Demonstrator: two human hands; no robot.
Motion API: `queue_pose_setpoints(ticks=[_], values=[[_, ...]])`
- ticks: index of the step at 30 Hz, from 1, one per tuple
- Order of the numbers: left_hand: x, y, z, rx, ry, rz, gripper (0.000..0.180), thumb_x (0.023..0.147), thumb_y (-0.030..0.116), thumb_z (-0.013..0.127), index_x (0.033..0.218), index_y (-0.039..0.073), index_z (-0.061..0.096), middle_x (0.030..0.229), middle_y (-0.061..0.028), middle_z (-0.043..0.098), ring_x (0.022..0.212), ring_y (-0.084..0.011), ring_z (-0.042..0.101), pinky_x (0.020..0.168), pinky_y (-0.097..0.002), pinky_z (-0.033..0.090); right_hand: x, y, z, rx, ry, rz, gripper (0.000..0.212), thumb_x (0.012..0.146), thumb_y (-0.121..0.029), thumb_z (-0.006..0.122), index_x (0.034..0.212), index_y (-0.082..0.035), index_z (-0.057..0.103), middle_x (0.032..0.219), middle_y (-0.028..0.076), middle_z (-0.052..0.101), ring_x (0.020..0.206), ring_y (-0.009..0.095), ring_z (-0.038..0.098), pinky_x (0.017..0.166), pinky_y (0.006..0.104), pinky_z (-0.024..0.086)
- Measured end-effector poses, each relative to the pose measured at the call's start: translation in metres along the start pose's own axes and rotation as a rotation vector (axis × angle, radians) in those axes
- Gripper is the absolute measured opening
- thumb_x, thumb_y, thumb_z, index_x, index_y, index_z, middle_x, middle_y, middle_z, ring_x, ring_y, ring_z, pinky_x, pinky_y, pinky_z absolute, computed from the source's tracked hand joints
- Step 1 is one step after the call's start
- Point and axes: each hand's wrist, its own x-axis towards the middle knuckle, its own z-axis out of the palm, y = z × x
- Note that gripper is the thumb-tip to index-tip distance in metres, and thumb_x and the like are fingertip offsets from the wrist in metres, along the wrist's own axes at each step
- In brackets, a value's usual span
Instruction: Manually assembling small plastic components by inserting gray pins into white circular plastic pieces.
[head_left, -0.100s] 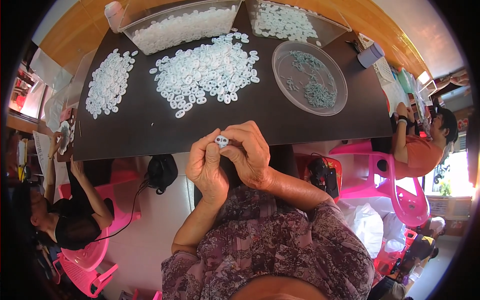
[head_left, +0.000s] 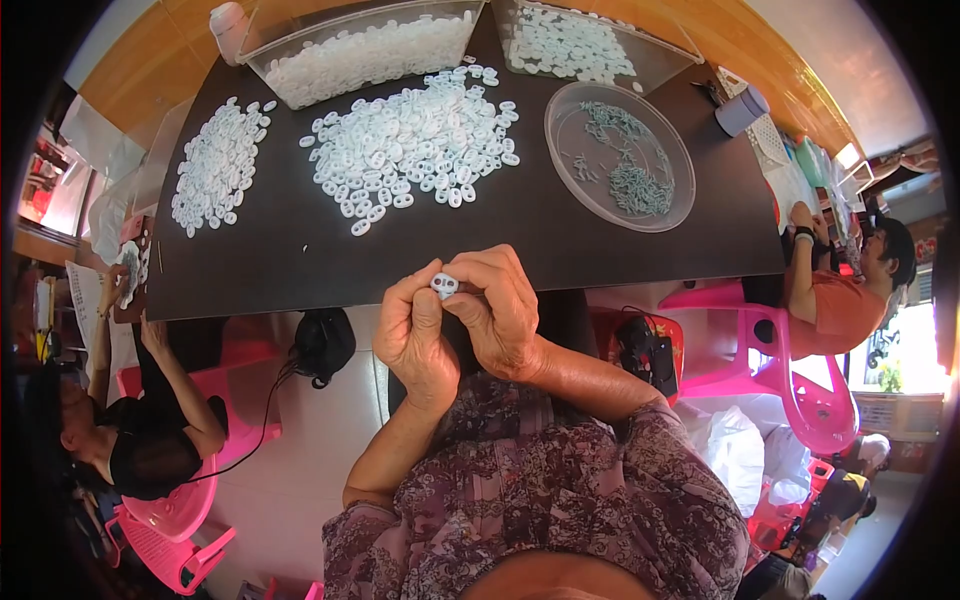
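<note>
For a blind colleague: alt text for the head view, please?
Left hand and right hand pinch a small white piece before a dark table. On it: white parts in piles and bins, and a tray of green pins.

Mottled purple short-sleeved shirt (head_left: 570, 480)

glare: window (head_left: 915, 335), right | edges: fisheye-bent | corners: black

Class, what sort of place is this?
Probably a small-parts workshop: white oval plastic pieces heaped on a dark brown table, and a round translucent plastic tray holding thin grey-green pieces.
</note>
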Motion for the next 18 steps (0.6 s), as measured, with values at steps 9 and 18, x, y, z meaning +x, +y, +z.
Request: queue_pose_setpoints(ticks=[9, 18], values=[[-0.0058, -0.0018, 0.003, 0.02, -0.027, 0.042, 0.026, 0.095, 0.019, 0.05, 0.106, -0.004, 0.056, 0.095, -0.0042, 0.057, 0.084, -0.0071, 0.051, 0.077, -0.0218, 0.043, 0.0006, 0.0012, 0.0033, -0.074, 0.037, -0.148, 0.025, 0.076, 0.002, 0.062, 0.099, 0.003, 0.053, 0.089, 0.014, 0.056, 0.075, 0.026, 0.051, 0.063, 0.0325, 0.044], [-0.0053, -0.0079, 0.0053, 0.159, -0.016, 0.116, 0.025, 0.096, 0.02, 0.047, 0.104, -0.002, 0.055, 0.093, -0.0024, 0.055, 0.082, -0.0057, 0.049, 0.075, -0.0207, 0.042, -0.0006, 0.0078, 0.0094, -0.072, 0.069, -0.174, 0.022, 0.077, 0.003, 0.06, 0.098, 0.002, 0.052, 0.086, 0.013, 0.055, 0.074, 0.026, 0.051, 0.062, 0.0325, 0.044]])
